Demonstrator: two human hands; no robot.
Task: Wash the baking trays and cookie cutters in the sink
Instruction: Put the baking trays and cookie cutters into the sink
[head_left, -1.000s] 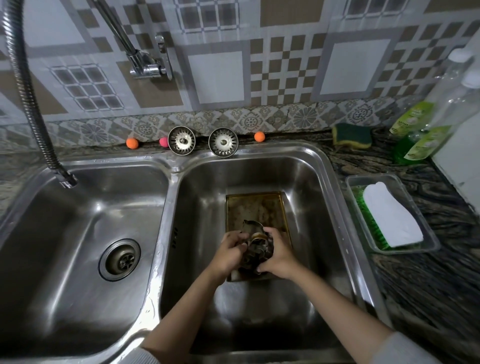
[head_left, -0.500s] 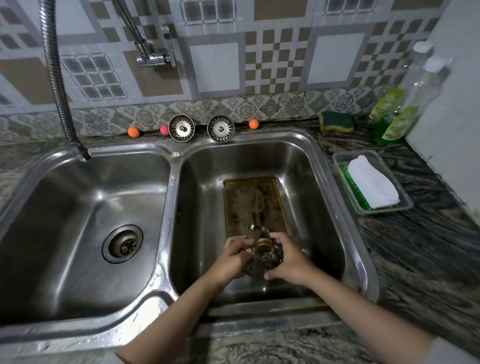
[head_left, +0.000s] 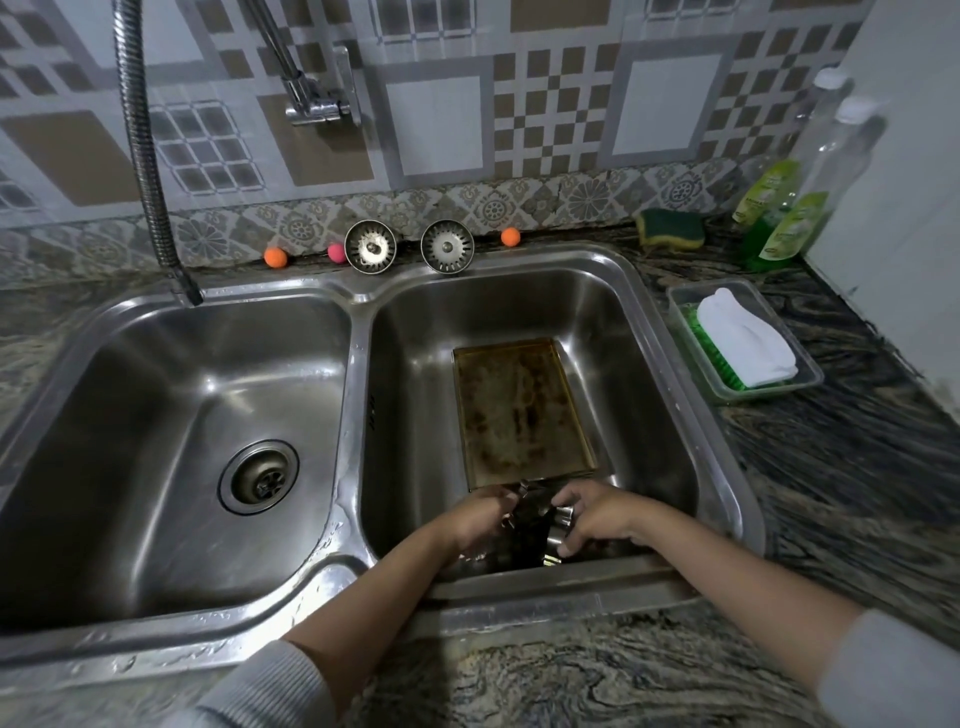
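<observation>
Down in the right basin (head_left: 623, 332) both hands are bunched over a clump of metal cutters (head_left: 540, 519) near the front wall. The left hand (head_left: 480, 519) has its fingers curled round the left side of the clump, and the right hand (head_left: 597, 512) grips the right side, fingertips hooked over a couple of round ones. Looks to me like they're being held together as one bundle so none slide off across the steel. The tray (head_left: 522, 410) lies flat on the basin floor just behind the hands, stained brown, probably parked there to wait its turn. No water running that I can see; the hose (head_left: 145, 156) hangs over the left basin (head_left: 156, 415), so I'd guess washing hasn't properly begun. A sponge (head_left: 670, 228) and soap bottles (head_left: 779, 218) sit on the bench to the right, plus a tub (head_left: 691, 332) holding a white cloth. Two strainers (head_left: 408, 245) lean against the backsplash.
</observation>
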